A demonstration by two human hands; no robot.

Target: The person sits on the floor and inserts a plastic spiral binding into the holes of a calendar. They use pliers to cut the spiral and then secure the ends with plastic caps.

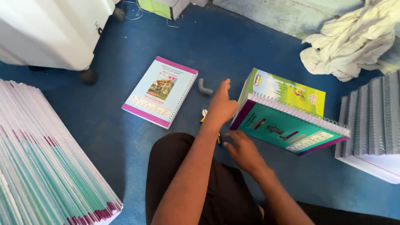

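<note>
Two spiral-bound books lie stacked on the blue floor, and I take the teal book (287, 127) on top as my landmark; the green book (291, 89) peeks out from under its far edge. My right hand (243, 151) hovers just beside the teal book's near-left corner, fingers loosely spread, pinching nothing. My left hand (221, 106) sits left of that book, its grip half curled with one finger pointing away, empty. Beyond it, left of the teal book, lies a small grey tube (204, 87), then a pink-edged book (160, 91). A yellow-handled tool (205, 114) is mostly hidden under my left wrist. Right of the teal book stand stacked wire-bound pads (375, 121), with a crumpled cloth (354, 41) behind.
</note>
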